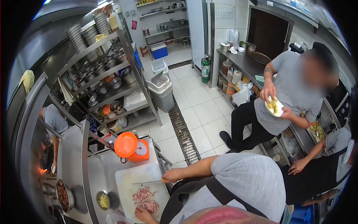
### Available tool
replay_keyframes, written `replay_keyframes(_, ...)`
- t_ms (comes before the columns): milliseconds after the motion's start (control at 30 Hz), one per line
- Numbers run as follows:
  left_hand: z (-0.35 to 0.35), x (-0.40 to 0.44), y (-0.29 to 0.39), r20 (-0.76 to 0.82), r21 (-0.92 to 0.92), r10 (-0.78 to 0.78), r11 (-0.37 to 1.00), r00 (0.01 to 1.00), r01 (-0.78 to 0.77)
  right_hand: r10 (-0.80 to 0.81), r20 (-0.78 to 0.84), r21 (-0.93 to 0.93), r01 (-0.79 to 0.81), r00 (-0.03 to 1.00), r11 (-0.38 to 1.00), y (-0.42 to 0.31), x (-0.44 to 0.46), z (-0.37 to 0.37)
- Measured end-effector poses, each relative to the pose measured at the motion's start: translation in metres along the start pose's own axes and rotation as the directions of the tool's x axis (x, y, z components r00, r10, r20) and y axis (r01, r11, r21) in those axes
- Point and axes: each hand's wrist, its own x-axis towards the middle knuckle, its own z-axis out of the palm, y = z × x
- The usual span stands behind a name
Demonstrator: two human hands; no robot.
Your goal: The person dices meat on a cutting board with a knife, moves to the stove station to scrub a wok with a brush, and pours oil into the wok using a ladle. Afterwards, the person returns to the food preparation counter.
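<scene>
My right hand [172, 175] is closed round the handle of a knife [147, 182], whose thin blade lies level just over the white cutting board [125, 179]. Below the blade is a loose heap of chopped pink meat [143, 194]. Nearer the bottom edge, my left hand [143, 215] presses its fingers against a second portion of sliced meat [150, 206]; part of that hand is cut off from sight. Left of the board stands a small metal bowl [103, 200] of pale shredded food. A clear plastic bag [118, 217] lies at the board's lower corner.
An orange scale [138, 151] stands beyond the board. A steel rack [112, 80] holds pots and bowls. One co-worker [289, 86] holds a white dish [275, 107]; another co-worker [317, 164] stands behind me. At left, a third person [55, 117] works by flames. A grey bin [161, 91] stands beside the floor drain [182, 130].
</scene>
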Motion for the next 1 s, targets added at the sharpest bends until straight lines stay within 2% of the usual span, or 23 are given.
replay_keyframes(100, 0.002, 0.000, -0.005, -0.047, -0.007, 0.023, 1.000, 0.999, -0.023, 0.004, -0.017, 0.020, -0.004, 1.000, 1.000, -0.004, -0.002, -0.003)
replay_keyframes(167, 0.032, -0.003, -0.031, 0.022, 0.136, -0.310, 0.943, 0.950, 0.305, 0.016, 0.010, -0.034, -0.016, 1.000, 0.999, 0.001, 0.005, 0.002)
replay_keyframes(333, 0.044, -0.004, -0.048, 0.029, 0.179, -0.343, 0.926, 0.939, 0.333, 0.014, -0.026, -0.027, -0.015, 1.000, 1.000, 0.004, 0.004, 0.004)
replay_keyframes(400, 0.064, -0.004, -0.083, 0.096, 0.301, -0.300, 0.918, 0.949, 0.260, 0.031, -0.019, -0.020, -0.031, 0.999, 0.999, 0.005, 0.004, 0.007)
replay_keyframes(433, 0.054, -0.001, -0.069, 0.100, 0.305, -0.298, 0.917, 0.949, 0.256, 0.033, -0.019, -0.014, -0.033, 0.999, 0.999, 0.004, 0.002, 0.006)
replay_keyframes(500, 0.032, 0.004, -0.035, 0.162, 0.172, -0.384, 0.918, 0.909, 0.357, 0.035, -0.014, 0.012, -0.035, 0.999, 0.999, 0.004, -0.003, 0.001)
replay_keyframes(533, 0.031, 0.003, -0.033, 0.166, 0.174, -0.382, 0.919, 0.909, 0.354, 0.039, -0.014, 0.015, -0.039, 0.999, 0.999, 0.005, -0.003, 0.002)
replay_keyframes(600, 0.031, -0.001, -0.030, 0.065, 0.210, -0.380, 0.909, 0.923, 0.360, 0.053, -0.004, 0.030, -0.053, 0.999, 0.998, 0.008, -0.003, 0.003)
replay_keyframes(1000, 0.029, 0.000, -0.035, 0.106, 0.193, -0.316, 0.937, 0.943, 0.292, 0.024, -0.014, 0.099, -0.023, 1.000, 0.995, 0.019, 0.000, 0.010)
